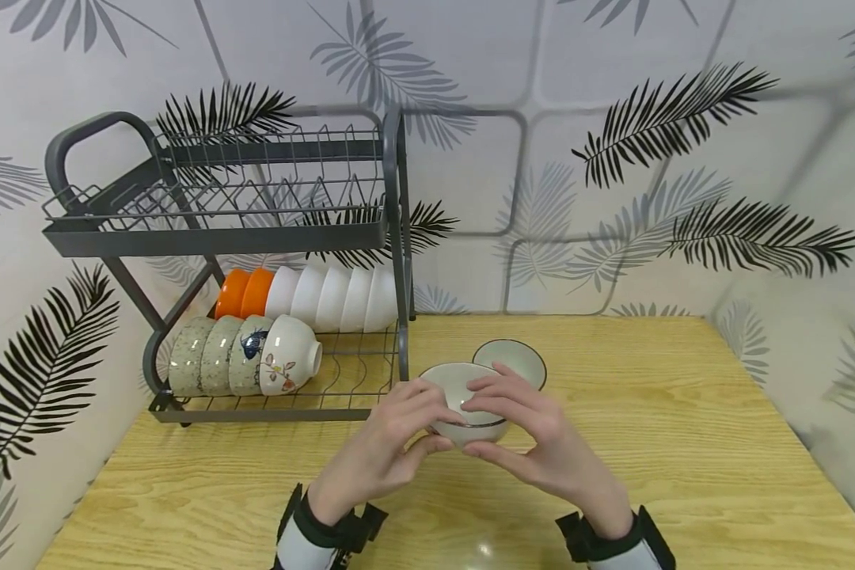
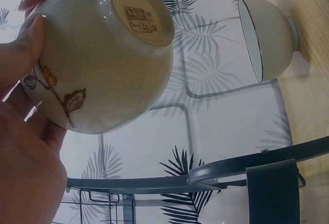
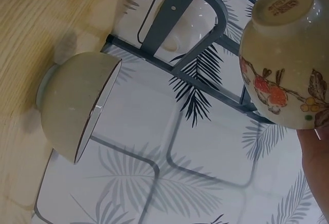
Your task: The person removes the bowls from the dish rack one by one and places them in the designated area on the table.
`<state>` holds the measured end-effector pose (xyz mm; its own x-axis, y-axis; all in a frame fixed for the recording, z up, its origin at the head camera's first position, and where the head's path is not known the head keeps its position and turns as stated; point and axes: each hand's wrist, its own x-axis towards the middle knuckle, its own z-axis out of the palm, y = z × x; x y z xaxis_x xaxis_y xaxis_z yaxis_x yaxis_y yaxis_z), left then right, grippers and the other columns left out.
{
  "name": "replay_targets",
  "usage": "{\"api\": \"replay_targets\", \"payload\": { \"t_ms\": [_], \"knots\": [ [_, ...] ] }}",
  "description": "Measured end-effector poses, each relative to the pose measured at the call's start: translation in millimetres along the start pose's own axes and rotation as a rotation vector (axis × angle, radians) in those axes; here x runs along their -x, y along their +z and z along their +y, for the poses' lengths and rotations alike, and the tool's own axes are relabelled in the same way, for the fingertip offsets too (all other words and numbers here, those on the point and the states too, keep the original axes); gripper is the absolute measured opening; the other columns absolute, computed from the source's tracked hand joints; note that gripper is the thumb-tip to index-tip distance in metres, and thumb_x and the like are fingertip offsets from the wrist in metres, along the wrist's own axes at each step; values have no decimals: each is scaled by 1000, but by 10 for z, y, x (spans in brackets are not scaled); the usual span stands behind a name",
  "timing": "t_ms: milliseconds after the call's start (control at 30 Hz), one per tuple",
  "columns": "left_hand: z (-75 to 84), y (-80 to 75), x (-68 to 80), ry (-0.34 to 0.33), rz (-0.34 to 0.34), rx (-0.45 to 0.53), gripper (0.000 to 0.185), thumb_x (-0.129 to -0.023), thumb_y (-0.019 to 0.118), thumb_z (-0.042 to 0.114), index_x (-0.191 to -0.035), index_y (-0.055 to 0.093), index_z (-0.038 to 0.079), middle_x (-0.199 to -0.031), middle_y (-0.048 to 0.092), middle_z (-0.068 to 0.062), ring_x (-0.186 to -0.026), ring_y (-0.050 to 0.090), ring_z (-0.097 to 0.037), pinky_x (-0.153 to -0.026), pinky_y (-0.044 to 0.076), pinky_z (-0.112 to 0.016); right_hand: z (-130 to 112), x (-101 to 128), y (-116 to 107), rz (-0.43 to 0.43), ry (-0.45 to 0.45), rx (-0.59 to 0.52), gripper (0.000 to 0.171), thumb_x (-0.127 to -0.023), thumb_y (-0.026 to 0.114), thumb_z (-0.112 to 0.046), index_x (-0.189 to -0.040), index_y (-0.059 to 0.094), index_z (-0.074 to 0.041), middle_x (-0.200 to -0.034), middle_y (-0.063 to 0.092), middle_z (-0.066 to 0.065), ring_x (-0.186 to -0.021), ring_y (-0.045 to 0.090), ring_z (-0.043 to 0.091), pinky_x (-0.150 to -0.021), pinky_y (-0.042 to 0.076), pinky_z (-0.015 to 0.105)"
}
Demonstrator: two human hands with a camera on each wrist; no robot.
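Together, both hands lift a bowl just in front of the rack.

Near the lower centre of the head view, the left hand and right hand pinch the bowl between them, thumbs under its side and fingers curled over the dark rim; the wrist views show its stamped foot and fruit pattern clear of the table. To do this well, I judge the grip should stay even on both sides, the bowl tipped slowly so it does not slip. Just behind it stands a second bowl, close enough to knock. Farther, at the left, the rack holds bowls on their sides in its lower tier.
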<state>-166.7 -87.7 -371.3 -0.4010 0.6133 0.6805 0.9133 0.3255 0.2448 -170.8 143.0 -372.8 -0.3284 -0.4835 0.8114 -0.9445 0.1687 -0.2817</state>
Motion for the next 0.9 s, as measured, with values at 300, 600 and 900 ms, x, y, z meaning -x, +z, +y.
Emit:
{"api": "replay_targets", "payload": {
  "t_ms": [300,600,900],
  "knots": [
    [20,-15,-8,-18,-20,4,25,-83,74,10,-107,69,11,-90,60,3,-105,55,-16,-95,49,-32,12,31,9,-56,37,53,22,-91,72,-34,-95,73,-13,-88,71,-4,-85,65,10,-105,49,28],
    [19,-11,3,-46,-44,-24,24,-83,76,10,-106,68,13,-91,61,5,-107,56,-15,-99,49,-33,15,45,16,-84,46,78,24,-91,71,-38,-89,70,-14,-78,69,-8,-71,59,3,-75,47,16],
    [27,3,-5,-70,-57,-38,24,-84,75,9,-106,68,13,-98,63,4,-110,56,-16,-101,48,-35,31,49,32,-78,19,142,27,-95,66,-38,-86,68,-13,-72,64,-8,-64,54,4,-70,46,16]
  ]
}}
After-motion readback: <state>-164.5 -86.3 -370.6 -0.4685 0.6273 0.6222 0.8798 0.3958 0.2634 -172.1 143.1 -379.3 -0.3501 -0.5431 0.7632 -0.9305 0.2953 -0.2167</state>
